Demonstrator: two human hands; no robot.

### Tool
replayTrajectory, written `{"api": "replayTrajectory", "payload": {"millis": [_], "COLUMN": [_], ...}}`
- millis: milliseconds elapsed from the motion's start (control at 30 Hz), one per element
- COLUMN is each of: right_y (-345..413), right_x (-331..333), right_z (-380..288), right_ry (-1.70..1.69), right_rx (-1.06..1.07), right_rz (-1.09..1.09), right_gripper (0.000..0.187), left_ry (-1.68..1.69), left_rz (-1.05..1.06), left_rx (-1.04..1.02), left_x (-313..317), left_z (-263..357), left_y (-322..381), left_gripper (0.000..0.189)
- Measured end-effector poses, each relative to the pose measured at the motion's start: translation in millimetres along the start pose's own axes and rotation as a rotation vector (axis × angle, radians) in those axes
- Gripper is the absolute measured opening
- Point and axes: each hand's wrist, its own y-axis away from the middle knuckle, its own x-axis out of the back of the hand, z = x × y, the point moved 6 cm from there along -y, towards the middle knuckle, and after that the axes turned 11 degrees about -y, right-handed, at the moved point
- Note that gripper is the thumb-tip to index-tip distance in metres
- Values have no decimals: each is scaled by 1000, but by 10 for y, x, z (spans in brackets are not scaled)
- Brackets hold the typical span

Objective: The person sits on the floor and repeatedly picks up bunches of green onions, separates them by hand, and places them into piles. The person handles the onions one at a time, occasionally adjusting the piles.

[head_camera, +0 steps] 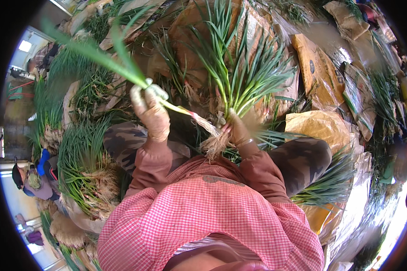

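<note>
My left hand, in a pale soiled glove, grips a single green onion stalk by its lower leaves. The leaves stretch blurred to the upper left, and the stalk's root end points right, towards my other hand. My right hand, also gloved, is closed around the base of a bunch of green onions. Their leaves fan upward and their pale, stringy roots hang below the fist. The roots of the single stalk lie close against the bunch's roots; whether they touch is unclear.
A heap of green onions lies at my left, and more leaves lie beside my right knee. Brown sacks and a tan sheet spread ahead and right. At the far left are other people.
</note>
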Motion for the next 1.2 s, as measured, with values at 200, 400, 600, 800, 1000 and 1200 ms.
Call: {"api": "replayTrajectory", "payload": {"millis": [200, 400, 600, 800, 1000, 1200], "right_y": [297, 655, 711, 583, 420, 487], "right_x": [-323, -845, -1251, -1135, -1003, -1091], "right_z": [-548, -822, -879, -1081, -1100, -1084], "right_ry": [465, 728, 968, 1067, 1160, 1140], "right_rx": [219, 251, 446, 619, 690, 693], "right_rz": [231, 302, 54, -153, -248, -377], "right_gripper": [15, 9, 32, 53, 65, 59], "left_ry": [-992, -414, 140, 130, 214, 243], "left_rz": [-771, -1253, -1073, -1014, -808, -887], "left_rx": [584, 405, 9, -133, -131, -20], "left_x": [156, -518, -1266, -1493, -1575, -1556], "left_z": [-1315, -879, 337, 509, 310, 51], "left_y": [1181, 1140, 609, 629, 725, 730], "left_gripper": [17, 44, 98, 92, 85, 80]}}
